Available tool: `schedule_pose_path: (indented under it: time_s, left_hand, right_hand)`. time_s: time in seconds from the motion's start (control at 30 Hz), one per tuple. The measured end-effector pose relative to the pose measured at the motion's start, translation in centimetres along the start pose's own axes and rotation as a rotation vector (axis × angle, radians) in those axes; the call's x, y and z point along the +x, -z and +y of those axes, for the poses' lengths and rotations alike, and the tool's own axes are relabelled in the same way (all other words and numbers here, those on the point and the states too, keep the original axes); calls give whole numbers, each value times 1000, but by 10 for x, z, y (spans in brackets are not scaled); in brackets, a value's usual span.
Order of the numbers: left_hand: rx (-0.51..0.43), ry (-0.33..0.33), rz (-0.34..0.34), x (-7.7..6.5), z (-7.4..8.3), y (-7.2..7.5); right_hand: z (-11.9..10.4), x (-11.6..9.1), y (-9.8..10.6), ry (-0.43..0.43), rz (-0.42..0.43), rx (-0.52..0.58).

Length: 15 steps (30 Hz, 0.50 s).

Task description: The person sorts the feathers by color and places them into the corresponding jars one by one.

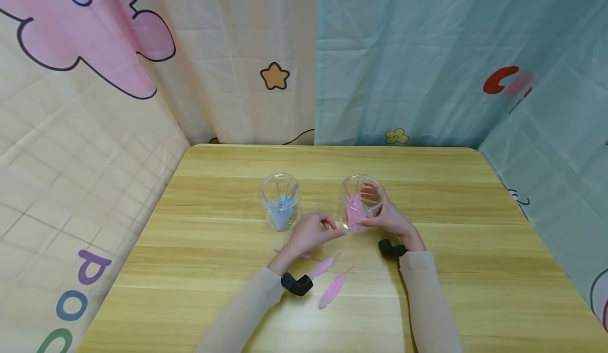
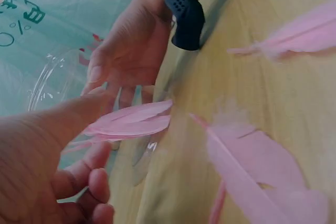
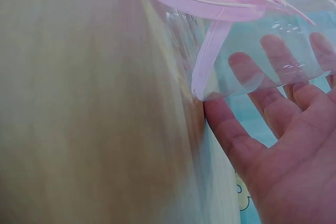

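My right hand point(image 1: 389, 213) curls its fingers round a clear cup point(image 1: 343, 205) that holds pink feathers point(image 1: 354, 213). The right wrist view shows its fingers point(image 3: 278, 103) against the cup's wall. My left hand point(image 1: 311, 232) is just left of and in front of this cup. In the left wrist view its thumb and loosely curled fingers are apart, with the cup's pink feathers point(image 2: 131, 121) behind them; I see nothing held. Loose pink feathers point(image 1: 334, 289) lie on the table below the left hand, one partly hidden by the wrist.
A second clear cup point(image 1: 262, 197), with pale blue feathers point(image 1: 281, 213) inside, stands to the left. Both cups are on a wood-grain table point(image 1: 475, 289). Printed curtains point(image 1: 228, 78) hang behind and at both sides. Each wrist wears a black camera point(image 1: 296, 284).
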<state>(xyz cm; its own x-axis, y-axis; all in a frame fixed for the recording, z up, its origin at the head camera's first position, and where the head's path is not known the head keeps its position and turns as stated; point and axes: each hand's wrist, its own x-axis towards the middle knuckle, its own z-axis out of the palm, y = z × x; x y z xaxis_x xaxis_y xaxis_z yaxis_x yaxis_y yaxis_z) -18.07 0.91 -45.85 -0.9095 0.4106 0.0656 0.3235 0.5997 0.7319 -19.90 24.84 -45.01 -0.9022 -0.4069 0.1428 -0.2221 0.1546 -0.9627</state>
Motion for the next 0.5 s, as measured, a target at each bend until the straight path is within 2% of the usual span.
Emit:
schedule_pose_path:
  time_s: [0.13,0.27,0.4,0.5]
  left_hand:
    - [219,-12,-82,-11,-1,-8]
    - [375,-45,-67,-19,2,-16]
    - [425,-53,-31,-22,4,-21]
    - [413,-52,-22,-24,4,-23]
  right_hand:
    - [1,1,1,-2,-2,0]
    - [2,1,2,-7,0,3]
    - [2,1,2,-9,2,3]
    - [3,2,2,-11,1,0]
